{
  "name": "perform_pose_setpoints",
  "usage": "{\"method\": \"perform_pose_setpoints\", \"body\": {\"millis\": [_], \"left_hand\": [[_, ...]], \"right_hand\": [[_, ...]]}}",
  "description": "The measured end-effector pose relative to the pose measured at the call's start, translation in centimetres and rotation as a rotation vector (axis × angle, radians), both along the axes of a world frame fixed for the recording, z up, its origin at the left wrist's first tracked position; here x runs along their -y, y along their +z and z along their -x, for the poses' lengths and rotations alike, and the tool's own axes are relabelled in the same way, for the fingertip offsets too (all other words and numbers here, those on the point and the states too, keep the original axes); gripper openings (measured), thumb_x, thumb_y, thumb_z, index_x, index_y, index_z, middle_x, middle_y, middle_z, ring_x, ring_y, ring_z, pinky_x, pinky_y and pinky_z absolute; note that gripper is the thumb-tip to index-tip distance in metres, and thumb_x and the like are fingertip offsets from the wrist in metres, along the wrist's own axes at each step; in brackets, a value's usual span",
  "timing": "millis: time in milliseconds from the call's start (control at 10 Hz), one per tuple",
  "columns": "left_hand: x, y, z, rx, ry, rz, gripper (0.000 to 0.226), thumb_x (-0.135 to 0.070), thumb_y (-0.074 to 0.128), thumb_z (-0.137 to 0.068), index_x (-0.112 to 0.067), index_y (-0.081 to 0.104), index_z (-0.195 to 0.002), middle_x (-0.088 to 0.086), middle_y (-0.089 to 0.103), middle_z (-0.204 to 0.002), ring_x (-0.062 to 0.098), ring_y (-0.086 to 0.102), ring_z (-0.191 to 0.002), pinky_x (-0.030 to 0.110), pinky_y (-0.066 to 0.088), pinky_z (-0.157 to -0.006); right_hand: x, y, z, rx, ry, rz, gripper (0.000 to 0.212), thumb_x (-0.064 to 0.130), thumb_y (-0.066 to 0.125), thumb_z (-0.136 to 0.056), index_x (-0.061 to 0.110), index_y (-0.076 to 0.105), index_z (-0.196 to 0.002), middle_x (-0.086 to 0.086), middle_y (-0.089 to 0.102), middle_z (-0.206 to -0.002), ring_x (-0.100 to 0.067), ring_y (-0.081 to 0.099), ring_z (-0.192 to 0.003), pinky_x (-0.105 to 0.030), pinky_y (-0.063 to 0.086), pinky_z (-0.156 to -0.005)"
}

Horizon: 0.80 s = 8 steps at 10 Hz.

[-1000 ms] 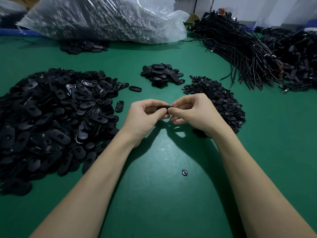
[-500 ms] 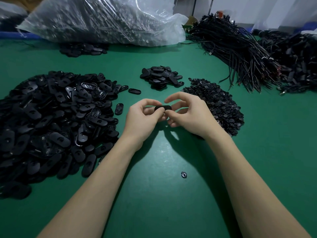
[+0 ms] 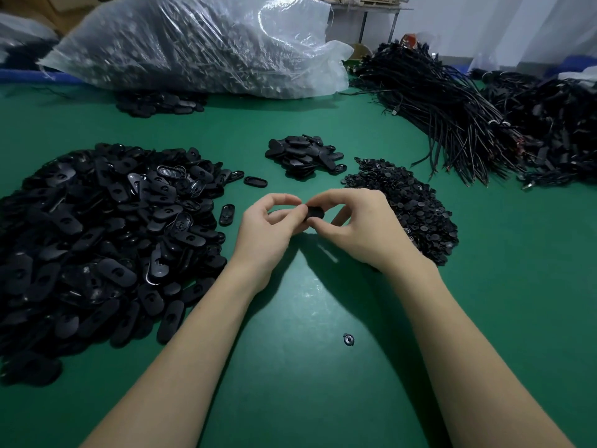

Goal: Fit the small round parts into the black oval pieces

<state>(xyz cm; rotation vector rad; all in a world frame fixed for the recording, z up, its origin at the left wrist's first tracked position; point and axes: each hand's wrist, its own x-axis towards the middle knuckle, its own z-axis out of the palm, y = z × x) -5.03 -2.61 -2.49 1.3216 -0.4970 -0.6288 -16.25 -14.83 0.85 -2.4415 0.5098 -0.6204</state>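
Head view: both hands [image 3: 318,226] on oval piece [image 3: 315,212]

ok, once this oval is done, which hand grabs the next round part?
Right hand, probably. The round-parts pile lies right beside it, while the left hand sits nearer the big oval pile. Both now grip the oval piece between them.

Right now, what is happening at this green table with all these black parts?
A person is assembling small parts by hand. The left hand and the right hand together pinch one black oval piece above the green table. A big heap of oval pieces lies on the left, a pile of small round parts on the right, and a smaller pile of ovals behind. One stray round part lies alone between the forearms.
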Motion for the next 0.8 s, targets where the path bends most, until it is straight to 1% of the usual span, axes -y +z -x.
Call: {"method": "perform_pose_setpoints", "body": {"millis": [100, 200, 300, 500, 600, 700, 800], "left_hand": [[0.3, 0.0, 0.0, -0.038, 0.036, 0.033, 0.019, -0.014, 0.069, -0.094, -0.011, 0.062, -0.112, 0.006, 0.078, -0.096, 0.019, 0.076, -0.09, 0.03, 0.059, -0.087], [0.6, -0.2, -0.1, -0.041, 0.061, 0.028, 0.016, -0.011, 0.068, -0.094, -0.011, 0.062, -0.109, 0.009, 0.076, -0.099, 0.019, 0.076, -0.089, 0.029, 0.06, -0.081], [0.7, -0.1, -0.1, -0.043, 0.06, 0.02, 0.013, -0.01, 0.069, -0.094, -0.01, 0.063, -0.106, 0.005, 0.077, -0.089, 0.019, 0.076, -0.084, 0.029, 0.061, -0.079], [0.6, 0.1, 0.0, -0.062, 0.028, 0.026, 0.008, -0.01, 0.067, -0.095, -0.009, 0.063, -0.103, 0.012, 0.074, -0.098, 0.017, 0.075, -0.083, 0.025, 0.06, -0.076], [0.6, 0.2, 0.0, -0.08, 0.018, 0.03, 0.007, -0.008, 0.067, -0.095, -0.009, 0.064, -0.102, 0.011, 0.074, -0.097, 0.016, 0.075, -0.082, 0.023, 0.059, -0.075], [0.5, 0.2, 0.0, -0.082, 0.009, 0.034, 0.005, -0.009, 0.066, -0.096, -0.01, 0.065, -0.101, 0.01, 0.074, -0.097, 0.016, 0.075, -0.082, 0.024, 0.059, -0.076], [0.6, 0.2, 0.0, -0.064, 0.014, 0.033, 0.003, -0.009, 0.065, -0.096, -0.01, 0.065, -0.099, 0.011, 0.074, -0.096, 0.017, 0.075, -0.082, 0.024, 0.059, -0.075]], "right_hand": [[0.5, 0.2, -1.1, 0.054, -0.116, -0.057, 0.013, 0.038, 0.077, -0.087, 0.03, 0.079, -0.097, 0.02, 0.074, -0.086, -0.001, 0.069, -0.07, -0.035, 0.061, -0.077], [1.7, 0.4, -3.5, 0.09, -0.253, -0.071, 0.015, 0.039, 0.076, -0.087, 0.029, 0.078, -0.097, 0.017, 0.074, -0.087, -0.005, 0.071, -0.083, -0.036, 0.06, -0.085], [3.4, 1.2, -6.8, 0.021, -0.322, -0.045, 0.02, 0.041, 0.073, -0.089, 0.027, 0.079, -0.101, 0.011, 0.077, -0.098, -0.011, 0.071, -0.095, -0.036, 0.059, -0.089], [7.9, 3.6, -12.9, -0.095, -0.461, -0.047, 0.025, 0.042, 0.075, -0.088, 0.024, 0.079, -0.104, 0.0, 0.076, -0.106, -0.022, 0.07, -0.101, -0.032, 0.055, -0.082], [8.5, 3.8, -14.3, -0.15, -0.44, -0.068, 0.032, 0.047, 0.075, -0.088, 0.023, 0.077, -0.11, -0.002, 0.074, -0.111, -0.024, 0.068, -0.105, -0.033, 0.054, -0.086], [8.3, 3.2, -14.2, -0.161, -0.413, -0.082, 0.031, 0.045, 0.071, -0.09, 0.025, 0.074, -0.113, 0.001, 0.073, -0.114, -0.022, 0.066, -0.109, -0.035, 0.055, -0.091], [6.7, 2.3, -12.0, -0.046, -0.437, -0.059, 0.023, 0.038, 0.065, -0.092, 0.025, 0.073, -0.109, 0.006, 0.074, -0.107, -0.018, 0.067, -0.103, -0.034, 0.056, -0.088]]}}
